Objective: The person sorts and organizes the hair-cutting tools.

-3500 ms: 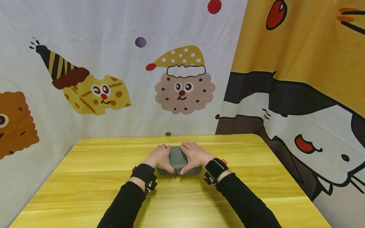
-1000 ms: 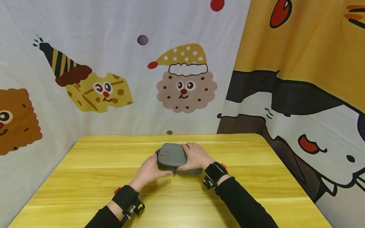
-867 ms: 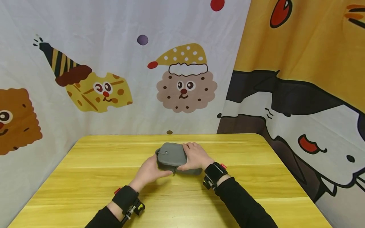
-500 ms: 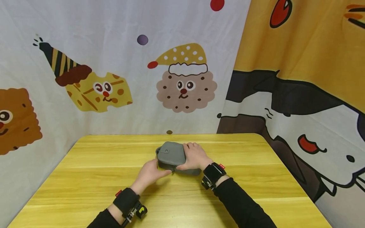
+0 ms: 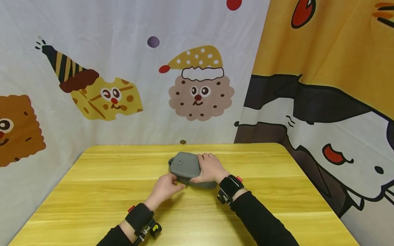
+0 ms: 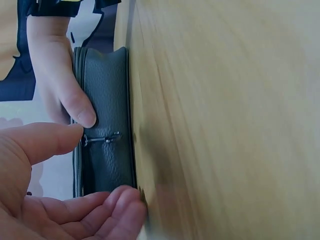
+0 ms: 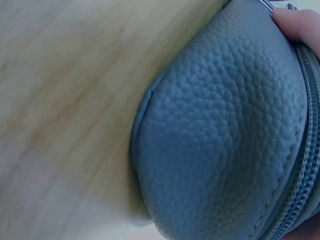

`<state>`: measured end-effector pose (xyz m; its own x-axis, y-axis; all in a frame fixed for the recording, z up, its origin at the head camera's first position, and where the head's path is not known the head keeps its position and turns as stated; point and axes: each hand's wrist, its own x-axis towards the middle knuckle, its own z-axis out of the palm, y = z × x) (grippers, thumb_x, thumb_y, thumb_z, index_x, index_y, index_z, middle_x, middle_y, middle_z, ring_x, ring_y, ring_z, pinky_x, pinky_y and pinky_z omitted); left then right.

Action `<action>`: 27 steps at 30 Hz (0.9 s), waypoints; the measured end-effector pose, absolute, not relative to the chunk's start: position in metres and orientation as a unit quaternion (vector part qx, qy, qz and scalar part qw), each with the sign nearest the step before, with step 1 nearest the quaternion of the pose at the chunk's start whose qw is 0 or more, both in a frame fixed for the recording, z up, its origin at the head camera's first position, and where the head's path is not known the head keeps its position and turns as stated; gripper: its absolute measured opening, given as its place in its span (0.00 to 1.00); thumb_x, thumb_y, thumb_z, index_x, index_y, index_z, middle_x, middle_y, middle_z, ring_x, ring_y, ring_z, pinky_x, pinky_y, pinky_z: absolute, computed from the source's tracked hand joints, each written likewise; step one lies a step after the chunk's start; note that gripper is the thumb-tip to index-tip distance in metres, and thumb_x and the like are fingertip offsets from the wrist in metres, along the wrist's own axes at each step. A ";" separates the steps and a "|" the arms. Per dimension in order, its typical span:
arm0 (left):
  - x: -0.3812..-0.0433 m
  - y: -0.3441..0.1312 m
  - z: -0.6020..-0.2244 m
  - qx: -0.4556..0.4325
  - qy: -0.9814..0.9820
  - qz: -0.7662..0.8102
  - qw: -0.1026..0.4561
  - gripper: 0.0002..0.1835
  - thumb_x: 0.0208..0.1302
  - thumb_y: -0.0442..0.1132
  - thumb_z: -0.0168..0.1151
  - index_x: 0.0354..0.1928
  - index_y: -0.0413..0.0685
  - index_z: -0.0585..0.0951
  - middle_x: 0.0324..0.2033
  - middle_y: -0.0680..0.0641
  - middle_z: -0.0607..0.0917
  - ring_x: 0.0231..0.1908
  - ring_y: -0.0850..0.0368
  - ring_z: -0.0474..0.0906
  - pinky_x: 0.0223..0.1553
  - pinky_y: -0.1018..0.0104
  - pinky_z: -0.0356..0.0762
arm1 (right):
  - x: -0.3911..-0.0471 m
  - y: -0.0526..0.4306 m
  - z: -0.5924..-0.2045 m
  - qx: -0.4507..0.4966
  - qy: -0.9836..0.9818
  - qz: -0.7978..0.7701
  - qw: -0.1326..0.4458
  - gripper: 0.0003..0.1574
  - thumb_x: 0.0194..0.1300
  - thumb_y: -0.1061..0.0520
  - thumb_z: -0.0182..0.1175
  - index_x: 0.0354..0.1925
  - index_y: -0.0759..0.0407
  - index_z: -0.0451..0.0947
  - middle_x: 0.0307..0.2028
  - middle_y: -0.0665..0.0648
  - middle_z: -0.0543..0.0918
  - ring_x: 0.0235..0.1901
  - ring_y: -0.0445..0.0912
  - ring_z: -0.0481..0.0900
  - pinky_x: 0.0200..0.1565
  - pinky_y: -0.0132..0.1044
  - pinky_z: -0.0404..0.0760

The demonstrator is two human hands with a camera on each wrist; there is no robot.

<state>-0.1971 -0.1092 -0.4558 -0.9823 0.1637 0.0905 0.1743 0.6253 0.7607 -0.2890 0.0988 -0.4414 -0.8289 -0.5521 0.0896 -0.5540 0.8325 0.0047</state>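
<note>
A grey leather zip pouch [image 5: 186,164] lies on the table, its snap tab showing near the left end. My right hand [image 5: 210,168] grips the pouch at its right part, thumb on the near side and fingers over the top. Beside the near left corner is my left hand [image 5: 165,187], thumb and fingers apart. In the left wrist view, its thumb tip is by the metal zipper pull [image 6: 101,138], and its bent fingers are at the pouch's lower end. The zipper teeth [image 7: 301,187] run along the pouch's edge in the right wrist view; whether they are parted is unclear.
The wooden table [image 5: 101,191] extends around the pouch on all sides. Behind it hangs a white curtain [image 5: 123,61] with cartoon prints, and a yellow printed curtain [image 5: 332,54] is at the right.
Since the earliest frame, the pouch has turned slightly and its left end is uncovered. My left hand has drawn back from that end to the near side. The right hand keeps its grip.
</note>
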 end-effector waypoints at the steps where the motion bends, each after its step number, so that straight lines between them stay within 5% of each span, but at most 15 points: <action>1: -0.197 -0.108 -0.456 -0.095 -0.900 -0.426 0.003 0.20 0.60 0.40 0.70 0.21 0.48 0.67 0.15 0.54 0.60 0.16 0.59 0.52 0.23 0.65 0.52 | -0.289 0.099 -0.441 0.290 -0.956 0.011 0.045 0.71 0.46 0.20 0.65 0.71 0.66 0.62 0.61 0.65 0.72 0.60 0.59 0.70 0.63 0.50 0.67; 9: -0.202 -0.103 -0.460 -0.124 -0.891 -0.436 -0.013 0.23 0.62 0.37 0.68 0.14 0.52 0.67 0.11 0.56 0.59 0.14 0.62 0.54 0.21 0.67 0.53 | -0.288 0.098 -0.441 0.286 -0.957 0.009 0.045 0.71 0.46 0.20 0.65 0.71 0.65 0.61 0.61 0.65 0.72 0.59 0.59 0.70 0.62 0.50 0.69; 27: -0.215 -0.093 -0.465 -0.091 -0.880 -0.464 -0.042 0.14 0.59 0.34 0.69 0.17 0.38 0.84 0.14 0.47 0.82 0.18 0.55 0.79 0.21 0.66 0.75 | -0.291 0.098 -0.441 0.287 -0.957 0.007 0.040 0.71 0.46 0.20 0.65 0.71 0.66 0.61 0.61 0.65 0.72 0.59 0.59 0.70 0.62 0.51 0.68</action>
<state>-0.2147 -0.0931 -0.4649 -0.9799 0.1993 0.0104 0.1214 0.5534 0.8240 -0.2907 0.0982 -0.4413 -0.8321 -0.5487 0.0808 -0.5499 0.8352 0.0092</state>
